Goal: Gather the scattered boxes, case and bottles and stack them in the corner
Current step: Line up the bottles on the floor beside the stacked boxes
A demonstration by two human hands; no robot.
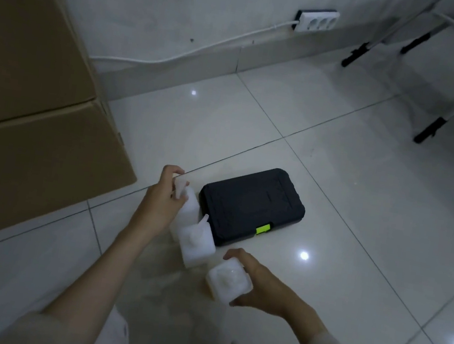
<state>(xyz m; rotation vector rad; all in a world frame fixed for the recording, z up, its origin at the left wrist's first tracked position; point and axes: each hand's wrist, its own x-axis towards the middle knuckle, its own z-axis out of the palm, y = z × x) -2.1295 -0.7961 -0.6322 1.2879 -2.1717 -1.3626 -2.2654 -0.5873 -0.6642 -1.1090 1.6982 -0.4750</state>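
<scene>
Head-worn view looks steeply down, close over the tiled floor [339, 159].

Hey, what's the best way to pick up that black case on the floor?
Grip the black case by its two long edges, coming straight down from above. It lies flat on the tile floor, so only the top and sides are reachable. Its right side is open; the white bottles crowd the left, so clear those first.

dim, bluish; lamp glare spots on glossy floor [338, 165]; edges warped.
</scene>
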